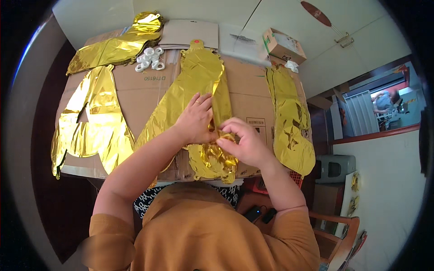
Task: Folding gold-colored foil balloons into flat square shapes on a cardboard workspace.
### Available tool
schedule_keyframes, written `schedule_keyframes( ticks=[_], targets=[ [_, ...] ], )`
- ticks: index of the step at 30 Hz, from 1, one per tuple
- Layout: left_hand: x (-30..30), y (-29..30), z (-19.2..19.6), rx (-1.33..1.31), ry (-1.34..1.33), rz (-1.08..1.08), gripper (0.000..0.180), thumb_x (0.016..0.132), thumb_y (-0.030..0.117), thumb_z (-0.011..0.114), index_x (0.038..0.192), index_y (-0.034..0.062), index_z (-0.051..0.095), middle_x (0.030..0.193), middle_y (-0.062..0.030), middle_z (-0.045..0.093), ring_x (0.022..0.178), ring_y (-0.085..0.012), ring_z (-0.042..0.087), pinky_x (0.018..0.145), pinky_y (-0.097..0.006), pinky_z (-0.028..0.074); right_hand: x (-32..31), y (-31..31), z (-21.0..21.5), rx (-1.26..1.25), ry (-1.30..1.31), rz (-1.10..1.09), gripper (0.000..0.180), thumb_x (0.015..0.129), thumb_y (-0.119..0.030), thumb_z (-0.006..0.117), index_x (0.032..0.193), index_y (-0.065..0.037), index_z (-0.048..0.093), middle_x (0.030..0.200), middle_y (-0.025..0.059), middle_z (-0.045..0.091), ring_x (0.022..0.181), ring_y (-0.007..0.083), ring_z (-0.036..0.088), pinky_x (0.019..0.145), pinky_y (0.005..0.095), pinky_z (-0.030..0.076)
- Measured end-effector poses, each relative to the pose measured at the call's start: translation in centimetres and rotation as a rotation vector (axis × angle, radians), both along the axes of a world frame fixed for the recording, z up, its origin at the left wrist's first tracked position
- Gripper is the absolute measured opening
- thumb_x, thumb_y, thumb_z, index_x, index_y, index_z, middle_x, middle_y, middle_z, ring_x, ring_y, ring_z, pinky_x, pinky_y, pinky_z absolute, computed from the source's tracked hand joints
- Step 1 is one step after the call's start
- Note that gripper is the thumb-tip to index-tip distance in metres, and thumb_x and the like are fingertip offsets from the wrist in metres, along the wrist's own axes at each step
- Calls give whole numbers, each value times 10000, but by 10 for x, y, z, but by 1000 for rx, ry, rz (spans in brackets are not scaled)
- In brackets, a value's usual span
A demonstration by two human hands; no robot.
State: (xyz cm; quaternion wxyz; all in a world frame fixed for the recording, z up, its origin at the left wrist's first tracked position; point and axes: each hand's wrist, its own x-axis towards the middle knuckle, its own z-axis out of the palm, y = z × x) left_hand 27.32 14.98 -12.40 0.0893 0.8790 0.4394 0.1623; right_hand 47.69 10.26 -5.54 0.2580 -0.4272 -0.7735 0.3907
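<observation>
In the middle of the cardboard-covered table lies a flat gold foil balloon (194,83), uninflated, with a tab carrying a red dot at its far end. My left hand (197,121) rests flat on it, fingers stretched out and pressing the foil. Just to the right, my right hand (244,141) pinches the balloon's right edge, where the foil is folded over. Crumpled foil bunches up below both hands. At the left is an A-shaped gold foil balloon (92,119). A long gold foil balloon (289,122) lies along the right side of the table.
Stacked gold foil balloons (115,47) occupy the far left corner, beside several white rings (149,59) and a pile of cardboard sheets (190,34). An open cardboard box (284,45) stands at the back right. A wooden chair (348,230) is near my right elbow.
</observation>
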Motion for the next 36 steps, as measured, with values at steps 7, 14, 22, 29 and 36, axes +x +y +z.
schedule_keyframes(
  ticks=[7, 14, 22, 29, 36],
  targets=[
    [0, 0, 4, -49, 58, -3, 841, 742, 559, 726, 1227, -120, 627, 1441, -262, 493, 1473, -368, 344, 1259, -516, 205, 5, 2, -4, -36, 51, 39, 190, 892, -112, 753, 958, 0, 615, 1151, 111, 658, 1045, 208, 630, 938, 327, 484],
    [-13, 10, -32, 94, 161, -74, 805, 779, 449, 715, 1422, 6, 522, 1540, -283, 348, 1507, -401, 251, 1272, -526, 159, 37, 32, -29, -306, 532, -9, 151, 990, -153, 659, 1032, -12, 696, 1119, 74, 701, 992, 134, 655, 910, 313, 508],
    [-11, 11, -28, 57, 75, -95, 951, 617, 327, 825, 1422, -61, 498, 1532, -235, 368, 1506, -368, 256, 1281, -514, 133, 46, 110, -42, 350, -21, -212, 223, 1006, -172, 614, 1126, -2, 695, 1105, 137, 713, 1017, 260, 694, 883, 355, 533],
    [-10, 7, -22, 74, -83, -94, 923, 663, 288, 789, 1458, -43, 456, 1515, -239, 404, 1492, -370, 292, 1272, -511, 167, -21, 258, -31, 261, -350, -291, 316, 853, -303, 694, 959, -12, 761, 954, 195, 751, 925, 381, 709, 842, 410, 569],
    [-7, 8, -20, 84, 80, -82, 929, 639, 251, 787, 1448, -65, 457, 1521, -233, 405, 1495, -361, 297, 1280, -502, 166, -50, 321, -52, 90, -487, -296, 382, 721, -338, 770, 917, -10, 775, 963, 221, 749, 940, 364, 722, 849, 400, 586]
  ],
)
